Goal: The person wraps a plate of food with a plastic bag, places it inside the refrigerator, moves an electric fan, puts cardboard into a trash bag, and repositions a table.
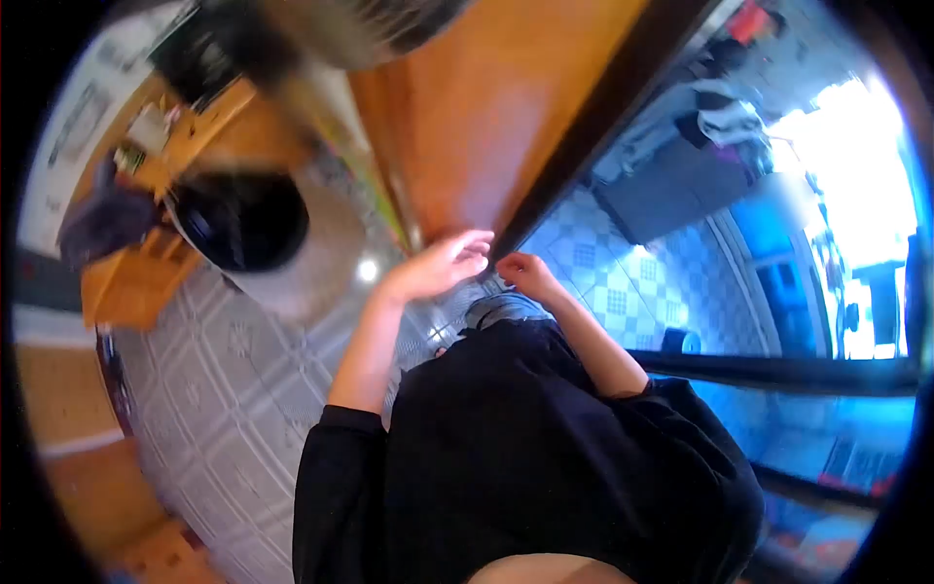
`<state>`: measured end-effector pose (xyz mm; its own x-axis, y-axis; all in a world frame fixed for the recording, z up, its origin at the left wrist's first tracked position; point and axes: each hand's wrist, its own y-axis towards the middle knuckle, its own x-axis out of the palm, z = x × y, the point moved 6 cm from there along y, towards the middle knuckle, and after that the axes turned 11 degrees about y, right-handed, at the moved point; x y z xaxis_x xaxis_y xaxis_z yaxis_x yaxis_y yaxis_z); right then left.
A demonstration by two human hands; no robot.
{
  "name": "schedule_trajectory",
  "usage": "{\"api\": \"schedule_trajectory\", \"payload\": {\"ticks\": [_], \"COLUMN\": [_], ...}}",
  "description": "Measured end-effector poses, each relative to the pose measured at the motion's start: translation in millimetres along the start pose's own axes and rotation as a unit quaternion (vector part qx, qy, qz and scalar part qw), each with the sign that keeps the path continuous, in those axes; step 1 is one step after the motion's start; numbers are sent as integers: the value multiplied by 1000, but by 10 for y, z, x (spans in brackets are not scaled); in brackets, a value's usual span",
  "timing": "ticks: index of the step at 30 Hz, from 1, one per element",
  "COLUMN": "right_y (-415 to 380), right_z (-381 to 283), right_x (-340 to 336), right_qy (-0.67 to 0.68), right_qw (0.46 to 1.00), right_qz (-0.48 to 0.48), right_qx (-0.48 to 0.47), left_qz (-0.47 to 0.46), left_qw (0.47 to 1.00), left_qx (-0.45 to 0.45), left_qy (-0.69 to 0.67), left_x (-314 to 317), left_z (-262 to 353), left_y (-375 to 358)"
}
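My left hand is in front of the lower end of a glossy orange-brown wooden panel, fingers stretched to the right and slightly bent, apart from each other. I see nothing held in it. Just to its right, my right hand is closed, its fingers curled inward near the foot of the panel's dark edge strip. Whatever its fingers may hold is hidden or too small to make out. A small gap separates the two hands, both in front of my black shirt.
A large round black-topped object stands at left beside orange wooden furniture. Patterned tiles cover the floor. Beyond the panel are a grey flat-topped piece with cloth on it, a dark rail and a bright opening.
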<state>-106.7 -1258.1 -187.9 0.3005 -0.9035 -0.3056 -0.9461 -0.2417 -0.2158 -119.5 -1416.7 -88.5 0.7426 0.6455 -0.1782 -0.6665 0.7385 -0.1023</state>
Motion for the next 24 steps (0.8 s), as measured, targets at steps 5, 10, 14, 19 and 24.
{"api": "schedule_trajectory", "payload": {"ticks": [5, 10, 14, 19, 24], "right_y": [-126, -63, 107, 179, 318], "right_z": [-521, -506, -571, -632, -282], "right_x": [224, 364, 678, 1462, 2144], "right_qy": [329, 258, 196, 85, 24], "right_qw": [930, 958, 980, 981, 954], "right_qz": [143, 119, -5, -157, -278], "right_qx": [80, 24, 15, 76, 114], "left_qz": [-301, -235, -144, 179, 435], "left_qw": [936, 966, 980, 978, 826], "left_qx": [-42, -43, -73, -104, -197], "left_qy": [176, 100, 119, 12, -301], "left_x": [-222, -526, -839, -1165, -498], "left_z": [142, 168, -129, -1302, -2588], "left_y": [-261, -510, -935, -1883, -2984]}}
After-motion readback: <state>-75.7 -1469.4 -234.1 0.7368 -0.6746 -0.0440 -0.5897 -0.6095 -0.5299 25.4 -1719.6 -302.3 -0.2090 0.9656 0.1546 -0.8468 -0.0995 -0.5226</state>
